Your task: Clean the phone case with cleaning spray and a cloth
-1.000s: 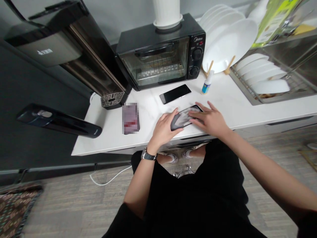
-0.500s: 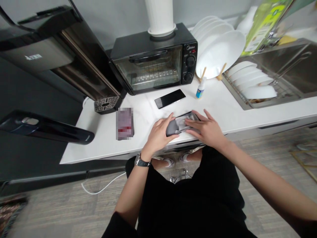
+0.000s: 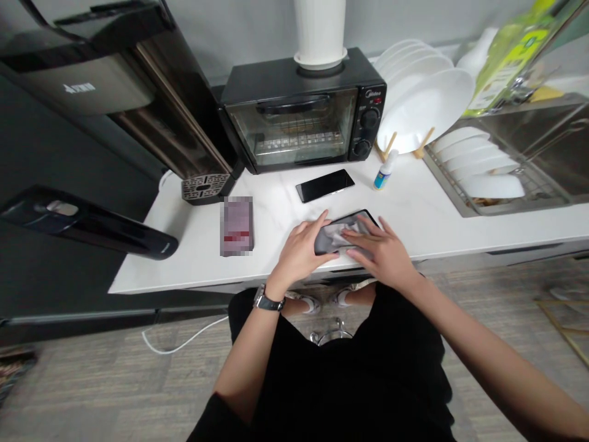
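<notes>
A black-edged, flat rectangular phone [image 3: 370, 216] lies near the front edge of the white, faintly veined surface [image 3: 271, 191], just right of the frame's centre, with a crumpled, soft grey cloth [image 3: 335, 234] spread over much of its upper face. Judging by this contact, wiping looks under way and unfinished; how much of the face has been covered, or how clean it is, cannot be told. The left hand [image 3: 299, 250] comes in from the lower left, thumb and fingers clamped on the phone's opposite long edges at its left end. The right hand [image 3: 389, 253] reaches in from the lower right, palm down, its fingers spread apart, some tips pressing the cloth against the phone. Both forearms angle inward, elbows low. Just above the hands, a slim, glossy black phone [image 3: 325, 185] lies flat and untouched, and a small white bottle with a blue label [image 3: 381, 178] stands to its right. Left of centre, a pixelated mauve rectangular item [image 3: 237, 226] also lies untouched.
</notes>
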Demonstrator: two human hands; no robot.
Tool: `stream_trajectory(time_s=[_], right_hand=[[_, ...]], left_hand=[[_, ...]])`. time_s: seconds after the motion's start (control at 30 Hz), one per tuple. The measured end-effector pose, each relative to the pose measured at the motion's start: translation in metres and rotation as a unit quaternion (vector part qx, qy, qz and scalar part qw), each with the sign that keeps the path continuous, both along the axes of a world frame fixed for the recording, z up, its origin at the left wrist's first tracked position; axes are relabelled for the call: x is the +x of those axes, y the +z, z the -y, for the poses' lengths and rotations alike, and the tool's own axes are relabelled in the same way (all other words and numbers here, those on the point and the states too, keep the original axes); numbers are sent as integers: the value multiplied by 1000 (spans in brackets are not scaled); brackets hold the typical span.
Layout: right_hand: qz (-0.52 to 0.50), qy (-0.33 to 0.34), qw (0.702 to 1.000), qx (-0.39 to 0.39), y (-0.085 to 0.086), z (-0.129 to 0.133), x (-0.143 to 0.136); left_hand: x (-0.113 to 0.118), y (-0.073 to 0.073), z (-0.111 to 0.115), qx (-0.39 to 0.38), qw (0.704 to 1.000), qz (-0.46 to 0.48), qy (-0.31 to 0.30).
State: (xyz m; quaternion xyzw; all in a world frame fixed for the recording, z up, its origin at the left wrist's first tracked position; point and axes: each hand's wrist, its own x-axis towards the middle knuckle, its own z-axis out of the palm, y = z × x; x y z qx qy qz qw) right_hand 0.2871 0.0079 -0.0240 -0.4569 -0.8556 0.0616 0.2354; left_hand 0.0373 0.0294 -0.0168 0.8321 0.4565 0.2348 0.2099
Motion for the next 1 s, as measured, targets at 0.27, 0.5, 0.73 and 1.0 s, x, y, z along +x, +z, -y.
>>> stream_trajectory(time_s=[0.27, 0.5, 0.73, 1.0], right_hand=[[11, -43, 998, 49, -6, 0, -46], [7, 24, 1000, -7, 2, 17, -33], [37, -120, 990, 60, -6, -4, -13], [-23, 36, 999, -18, -3, 22, -59]], left_hand=[[-1, -4, -3, 14, 1000, -9, -16], [-2, -1, 4, 12, 1000, -14, 13], [2, 1, 0, 11, 1000, -1, -5], [-3, -4, 4, 17, 1000, -6, 19]])
